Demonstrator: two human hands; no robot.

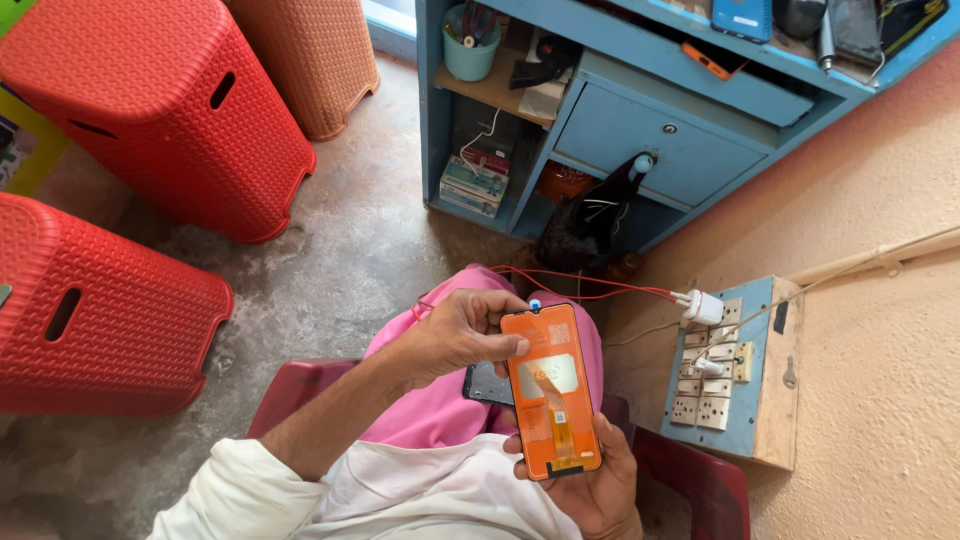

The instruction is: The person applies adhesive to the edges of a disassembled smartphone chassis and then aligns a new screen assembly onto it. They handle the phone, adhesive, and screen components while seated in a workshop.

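An orange phone screen panel (551, 390) with a flat ribbon cable on its back is held upright over my lap. My right hand (592, 485) supports its lower end from below, thumb on the left edge. My left hand (462, 335) grips the panel's upper left edge with fingers and thumb. A dark phone body (486, 384) lies on my pink-clad knee, partly hidden behind the panel and under my left hand.
A wall switchboard (728, 378) with a white charger (703, 307) and red wires (585, 284) is at the right. A blue desk (640, 130) with drawer and shelves stands ahead. Red plastic stools (160, 110) fill the left floor. I sit on a red chair (700, 490).
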